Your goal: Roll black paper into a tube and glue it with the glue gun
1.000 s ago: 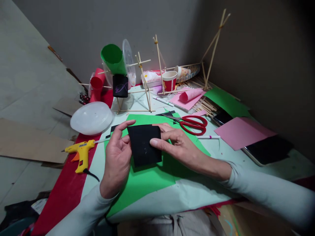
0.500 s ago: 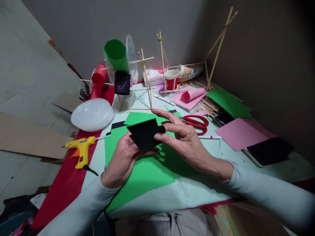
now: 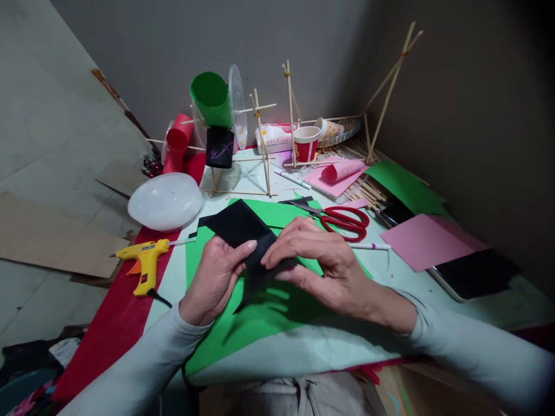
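Observation:
A folded piece of black paper [image 3: 243, 226] is held between both hands above green paper sheets [image 3: 260, 341]. My left hand [image 3: 219, 277] pinches its left side, thumb on top. My right hand [image 3: 318, 263] grips the right side between fingers and thumb, partly covering it. One pointed corner hangs down toward the green sheet. Just beyond my right hand lie red-handled scissors [image 3: 344, 222], blades pointing left. A white marker [image 3: 370, 246] rests to the right of that hand.
A yellow glue gun [image 3: 145, 260] and a white balloon-like object [image 3: 165, 201] are at left. Behind stand a green paper tube [image 3: 212, 101] on a stick frame, more stick frames [image 3: 289, 115] and a red paper cup [image 3: 306, 143]. Pink paper [image 3: 433, 241] lies at right over a dark device.
The black paper has been turned and opened out, showing a larger face and a hanging corner. My right fingers have come down onto it; my left thumb now presses on top.

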`<action>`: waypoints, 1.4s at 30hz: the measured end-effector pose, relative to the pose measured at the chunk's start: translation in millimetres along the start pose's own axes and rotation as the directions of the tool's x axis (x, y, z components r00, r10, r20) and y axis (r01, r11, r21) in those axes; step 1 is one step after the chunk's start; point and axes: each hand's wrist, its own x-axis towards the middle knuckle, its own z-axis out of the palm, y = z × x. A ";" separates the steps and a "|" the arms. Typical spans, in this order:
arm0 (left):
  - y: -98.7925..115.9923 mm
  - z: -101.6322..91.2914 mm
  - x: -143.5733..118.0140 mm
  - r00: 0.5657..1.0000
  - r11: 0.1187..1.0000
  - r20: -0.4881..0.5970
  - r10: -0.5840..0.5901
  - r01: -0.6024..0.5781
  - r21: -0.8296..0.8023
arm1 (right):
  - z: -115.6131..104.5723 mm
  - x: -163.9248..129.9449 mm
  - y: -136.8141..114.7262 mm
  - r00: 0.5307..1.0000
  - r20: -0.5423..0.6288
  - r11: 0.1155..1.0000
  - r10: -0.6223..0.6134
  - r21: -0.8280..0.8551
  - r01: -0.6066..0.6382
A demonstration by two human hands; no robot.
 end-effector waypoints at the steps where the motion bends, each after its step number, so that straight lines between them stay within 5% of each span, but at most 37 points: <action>1: 0.4 0.3 0.7 0.999 0.999 -0.017 -0.035 0.035 -0.023 | 0.3 0.3 0.8 1.000 0.007 1.000 0.008 -0.004 -0.008; 6: 4.5 7.1 0.3 0.998 0.989 -0.062 -0.025 0.016 -0.150 | 2.3 0.5 3.5 0.999 0.015 0.998 0.050 -0.044 -0.050; 12: 4.0 3.8 -4.3 0.999 0.985 0.042 -0.030 0.036 -0.170 | 3.6 1.4 0.7 0.995 0.002 0.995 0.102 -0.001 -0.102; 19: -6.3 -1.0 -7.0 0.972 0.957 -0.005 0.236 -0.231 0.174 | 3.3 0.8 -1.1 0.979 0.075 0.981 0.189 0.025 -0.191; 24: -13.4 -5.1 -8.6 0.888 0.867 0.026 0.460 -0.455 0.203 | 2.5 0.4 -2.0 0.986 0.092 0.983 0.136 0.112 -0.146; 30: -10.7 -18.5 -5.9 0.669 0.505 0.331 0.665 -0.730 0.461 | 0.5 0.5 -3.7 0.995 0.041 0.968 0.087 0.234 -0.094; 42: -1.5 -20.2 -6.2 0.598 0.296 0.390 0.701 -0.740 0.604 | -4.4 -1.2 -1.8 0.984 0.010 0.950 0.179 0.258 -0.176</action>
